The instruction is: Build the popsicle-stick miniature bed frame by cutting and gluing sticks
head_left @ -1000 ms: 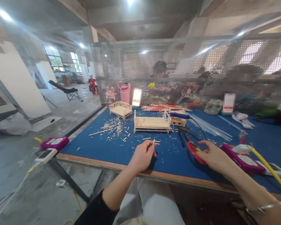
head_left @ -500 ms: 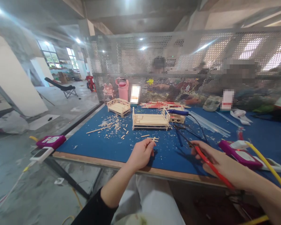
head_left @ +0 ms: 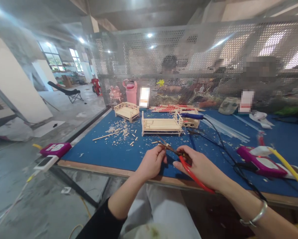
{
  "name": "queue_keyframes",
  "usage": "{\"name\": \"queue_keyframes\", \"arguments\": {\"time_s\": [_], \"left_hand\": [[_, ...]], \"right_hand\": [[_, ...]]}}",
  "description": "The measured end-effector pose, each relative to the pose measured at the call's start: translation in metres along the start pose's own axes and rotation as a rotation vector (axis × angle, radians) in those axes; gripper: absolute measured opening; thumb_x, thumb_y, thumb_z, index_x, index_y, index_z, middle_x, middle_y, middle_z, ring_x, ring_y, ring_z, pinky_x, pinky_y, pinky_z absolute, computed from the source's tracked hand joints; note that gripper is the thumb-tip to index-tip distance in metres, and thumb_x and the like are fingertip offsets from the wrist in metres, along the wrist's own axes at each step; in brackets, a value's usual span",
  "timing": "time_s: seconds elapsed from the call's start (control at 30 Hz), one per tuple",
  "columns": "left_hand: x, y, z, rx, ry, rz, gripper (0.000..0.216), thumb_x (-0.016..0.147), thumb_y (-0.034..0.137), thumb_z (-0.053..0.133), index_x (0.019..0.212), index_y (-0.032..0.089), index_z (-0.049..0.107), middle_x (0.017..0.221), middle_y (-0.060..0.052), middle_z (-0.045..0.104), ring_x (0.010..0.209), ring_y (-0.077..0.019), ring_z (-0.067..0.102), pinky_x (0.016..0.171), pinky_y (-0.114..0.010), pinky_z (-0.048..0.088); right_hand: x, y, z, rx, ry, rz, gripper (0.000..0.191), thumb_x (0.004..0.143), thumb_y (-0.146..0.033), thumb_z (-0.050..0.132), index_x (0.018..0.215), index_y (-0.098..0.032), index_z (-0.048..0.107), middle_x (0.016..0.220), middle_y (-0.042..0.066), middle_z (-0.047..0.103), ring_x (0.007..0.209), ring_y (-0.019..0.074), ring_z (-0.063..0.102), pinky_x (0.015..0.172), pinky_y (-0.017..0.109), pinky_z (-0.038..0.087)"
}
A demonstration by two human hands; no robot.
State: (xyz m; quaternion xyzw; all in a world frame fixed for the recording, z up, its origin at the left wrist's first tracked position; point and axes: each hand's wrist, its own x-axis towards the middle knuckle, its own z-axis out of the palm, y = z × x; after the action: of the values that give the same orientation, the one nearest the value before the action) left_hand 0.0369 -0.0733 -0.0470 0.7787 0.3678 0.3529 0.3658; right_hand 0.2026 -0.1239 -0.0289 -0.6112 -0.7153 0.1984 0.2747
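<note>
Since the frame half a second before, the right hand point(head_left: 201, 166) has crossed from the right part of the mat to meet the left hand point(head_left: 150, 163), bringing the red-handled snips point(head_left: 192, 175) with it; the left hand has scarcely shifted. Perforated metal screen point(head_left: 213, 49) closes the far side of the table, with other people seated behind it. Blue mat point(head_left: 101, 152) covers the tabletop down to its wooden front edge point(head_left: 94, 168). Large model bed point(head_left: 161, 125) of pale sticks stands mid-mat, beyond both hands; a smaller model bed point(head_left: 127, 111) stands at the far left corner. Magenta device point(head_left: 259, 163) lies on the mat to the right, under a yellow cable point(head_left: 288, 167); a second magenta device point(head_left: 55, 149) sits just off the mat's left corner. Blue-handled tool point(head_left: 191, 116) with a black cord lies just right of the large bed. Wood offcuts point(head_left: 121, 132) are strewn over the mat to the left of that bed. Both hands are raised over the near edge of the mat, close together. Right hand: fingers wrapped around the red handles of the snips, dark blades pointing left towards the left fingertips. Left hand: thumb and fingers pinched shut on a short wooden stick point(head_left: 163, 146), held at the blades; whether the blades touch it cannot be told
</note>
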Motion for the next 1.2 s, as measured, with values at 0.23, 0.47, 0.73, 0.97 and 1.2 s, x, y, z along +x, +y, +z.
{"name": "queue_keyframes", "arguments": {"time_s": [0.23,0.47,0.73,0.97,1.2], "left_hand": [[0.001,0.0,-0.001,0.043,-0.008,0.033,0.03,0.087,0.024,0.03,0.061,0.018,0.044,0.059,0.001,0.049,0.059,-0.0112,0.047,0.063,-0.022,0.037],[-0.001,-0.001,0.002,0.14,-0.001,0.128,0.026,0.084,0.017,0.032,0.072,0.017,0.056,0.064,-0.002,0.055,0.069,-0.0148,0.054,0.07,-0.025,0.041],[0.001,-0.003,0.002,0.143,0.056,0.083,0.028,0.086,0.02,0.034,0.09,0.017,0.062,0.079,-0.006,0.066,0.076,-0.0168,0.06,0.073,-0.025,0.044],[0.002,-0.005,0.004,0.19,0.069,0.054,0.026,0.087,0.019,0.036,0.091,0.016,0.061,0.086,-0.007,0.067,0.08,-0.0176,0.061,0.075,-0.026,0.044],[0.003,-0.006,0.005,0.254,-0.009,0.136,0.029,0.087,0.018,0.034,0.096,0.018,0.062,0.1,-0.009,0.067,0.095,-0.0211,0.061,0.081,-0.029,0.044]], "right_hand": [[-0.001,0.0,0.007,-0.204,0.097,0.126,0.029,0.073,-0.048,0.051,0.082,-0.021,0.052,0.071,0.004,0.061,0.064,0.0195,0.057,0.056,0.028,0.038],[-0.001,-0.004,0.004,-0.225,0.036,0.017,0.016,0.076,-0.029,0.046,0.084,-0.018,0.053,0.083,0.007,0.061,0.077,0.0188,0.056,0.065,0.027,0.038],[0.007,-0.003,0.006,-0.347,-0.041,0.142,0.011,0.076,-0.015,0.042,0.076,-0.016,0.053,0.066,0.004,0.06,0.059,0.0143,0.051,0.054,0.024,0.029],[0.008,-0.001,-0.003,-0.363,-0.078,0.124,0.016,0.077,-0.018,0.042,0.062,-0.019,0.046,0.056,0.001,0.053,0.049,0.0112,0.041,0.049,0.023,0.025],[0.005,-0.006,0.0,-0.337,-0.05,0.164,0.016,0.075,-0.013,0.044,0.087,-0.016,0.055,0.084,0.007,0.064,0.072,0.016,0.058,0.06,0.023,0.033]]}}
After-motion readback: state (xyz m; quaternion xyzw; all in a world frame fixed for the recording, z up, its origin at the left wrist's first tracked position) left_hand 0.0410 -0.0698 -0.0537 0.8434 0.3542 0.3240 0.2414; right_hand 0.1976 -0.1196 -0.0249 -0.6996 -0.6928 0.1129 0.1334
